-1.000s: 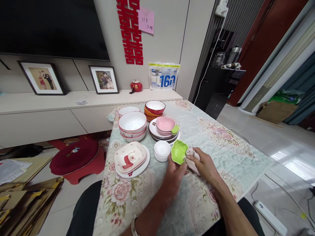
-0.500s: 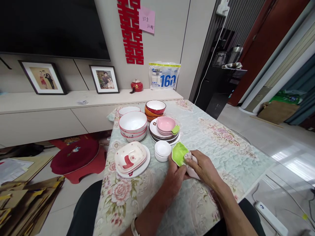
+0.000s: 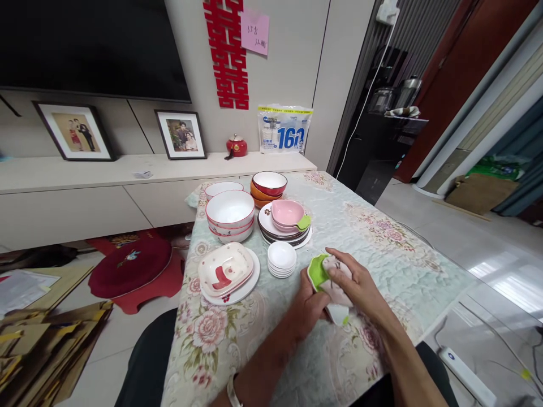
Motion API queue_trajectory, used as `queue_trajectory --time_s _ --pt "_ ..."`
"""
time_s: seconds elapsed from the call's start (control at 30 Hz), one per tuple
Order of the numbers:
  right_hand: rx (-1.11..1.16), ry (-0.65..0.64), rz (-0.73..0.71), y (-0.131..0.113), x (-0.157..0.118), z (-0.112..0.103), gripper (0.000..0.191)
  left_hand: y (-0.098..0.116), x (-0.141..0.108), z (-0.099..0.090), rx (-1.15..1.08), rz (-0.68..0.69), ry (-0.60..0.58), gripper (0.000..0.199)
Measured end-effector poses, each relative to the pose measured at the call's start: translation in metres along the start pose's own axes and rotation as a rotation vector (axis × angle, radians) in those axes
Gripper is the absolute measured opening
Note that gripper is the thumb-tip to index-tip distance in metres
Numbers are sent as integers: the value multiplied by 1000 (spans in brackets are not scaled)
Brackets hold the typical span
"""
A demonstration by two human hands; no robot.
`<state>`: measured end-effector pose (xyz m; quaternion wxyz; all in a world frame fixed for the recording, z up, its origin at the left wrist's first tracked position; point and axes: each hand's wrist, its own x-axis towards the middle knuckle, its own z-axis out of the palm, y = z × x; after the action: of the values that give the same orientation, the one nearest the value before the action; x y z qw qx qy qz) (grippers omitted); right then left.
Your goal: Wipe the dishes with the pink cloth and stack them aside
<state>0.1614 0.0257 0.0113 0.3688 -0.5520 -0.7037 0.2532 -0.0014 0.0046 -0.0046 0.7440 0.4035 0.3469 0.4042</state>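
While left hand (image 3: 311,302) holds bowl (image 3: 316,273), cloth (image 3: 338,291) inside

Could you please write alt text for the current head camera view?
Two bare hands, left and right, hold a green dish and a pale cloth over a floral-covered table. Stacked bowls and plates stand beyond, before a low white cabinet.

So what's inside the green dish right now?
A pale cloth, held in the right hand, reaches into the green dish. Bare green shows on the left; anything beneath the cloth is hidden.
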Motion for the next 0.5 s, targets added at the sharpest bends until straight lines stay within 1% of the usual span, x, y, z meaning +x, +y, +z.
queue_trajectory --time_s 0.07,0.1,0.17,0.27,0.33,0.4,0.5 --pt "47 -159 4 -4 -2 -5 64 -1 1 -2 -50 1 1 55" --pt "47 -212 3 -6 -3 -7 70 -1 2 -4 -57 -1 0 54" --pt "13 -241 1 -8 -4 -7 74 -4 3 -6 -23 -9 6 54" --pt "-18 -211 27 -7 -2 -2 61 -10 3 -8 74 -24 18 58" --pt "-27 -172 60 -5 0 1 49 -12 2 -7 88 -14 -3 64" --pt "-58 -102 99 -4 1 3 41 -12 1 -5 73 33 -25 73" --pt "-134 11 147 -3 1 4 34 -9 0 -2 86 96 8 81"
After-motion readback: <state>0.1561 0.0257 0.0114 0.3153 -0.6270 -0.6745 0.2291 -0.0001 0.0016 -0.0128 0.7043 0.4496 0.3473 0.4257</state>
